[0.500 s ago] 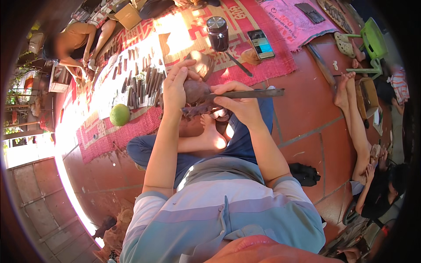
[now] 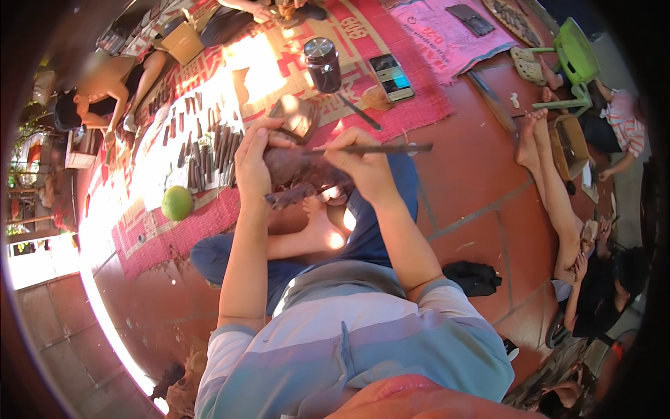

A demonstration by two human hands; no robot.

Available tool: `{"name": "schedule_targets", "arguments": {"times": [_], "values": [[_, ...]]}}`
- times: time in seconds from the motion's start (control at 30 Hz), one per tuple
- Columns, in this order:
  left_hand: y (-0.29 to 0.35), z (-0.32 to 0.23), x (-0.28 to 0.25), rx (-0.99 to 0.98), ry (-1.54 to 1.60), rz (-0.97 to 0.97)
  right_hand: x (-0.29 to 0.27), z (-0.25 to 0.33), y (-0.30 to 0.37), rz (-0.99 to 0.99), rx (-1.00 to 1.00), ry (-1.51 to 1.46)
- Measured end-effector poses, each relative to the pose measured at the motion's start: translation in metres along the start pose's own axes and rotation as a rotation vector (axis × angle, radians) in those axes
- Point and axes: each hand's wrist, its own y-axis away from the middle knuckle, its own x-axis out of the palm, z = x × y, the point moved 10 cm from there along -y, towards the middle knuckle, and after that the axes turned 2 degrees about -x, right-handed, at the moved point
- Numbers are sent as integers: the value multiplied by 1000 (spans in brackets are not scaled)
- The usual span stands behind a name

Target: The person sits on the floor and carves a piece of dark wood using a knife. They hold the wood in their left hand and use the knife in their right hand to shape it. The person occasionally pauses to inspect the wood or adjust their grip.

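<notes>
My left hand (image 2: 252, 162) is closed around the left side of a reddish-brown wood carving (image 2: 296, 167), which has a rounded body and a rough, knobbly lower part. From the right, my right hand (image 2: 363, 166) grips a long, slim carving chisel (image 2: 399, 149) between thumb and fingers. Its free end sticks out to the right, and its other end meets or lies close to the top of the carving, partly hidden by my fingers. Both hands are above my crossed legs. Just beyond the carving lies a brown wooden block (image 2: 296, 117).
On the red patterned mat (image 2: 426, 112) lie several carving tools (image 2: 202, 157), a green round fruit (image 2: 177, 203), a dark lidded jar (image 2: 322, 66), a phone (image 2: 391, 77) and a loose blade (image 2: 361, 114). Other people sit left, ahead and right, near a green chair (image 2: 576, 52).
The surroundings have shifted slightly left in view. The carving has tilted, showing more of its lower part, and the chisel has turned so it looks thinner. Both hands keep their hold.
</notes>
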Motion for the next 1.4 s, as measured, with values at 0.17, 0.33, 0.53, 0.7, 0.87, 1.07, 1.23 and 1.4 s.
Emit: {"name": "schedule_targets", "arguments": {"times": [0.17,0.33,0.53,0.7,0.87,1.07,1.23,1.4], "values": [[1,-1,4,-31,-1,7,8,-2,5,27,50,-30],[1,4,-2,-30,-8,-13,36,3,10,134,77,15],[-4,10,-7,4,-49,6,28,8,3,82,-2,-82],[-2,5,-4,-10,-27,0,17,3,-5,73,44,-6],[-2,9,-5,-31,-10,-5,34,14,2,140,-75,111],[-2,7,-6,-21,-4,2,17,-1,-5,70,65,1],[-3,10,-9,-16,-10,-16,20,-10,-3,117,131,-88],[0,10,-8,-18,0,-2,32,-3,6,143,-22,-5]]}}
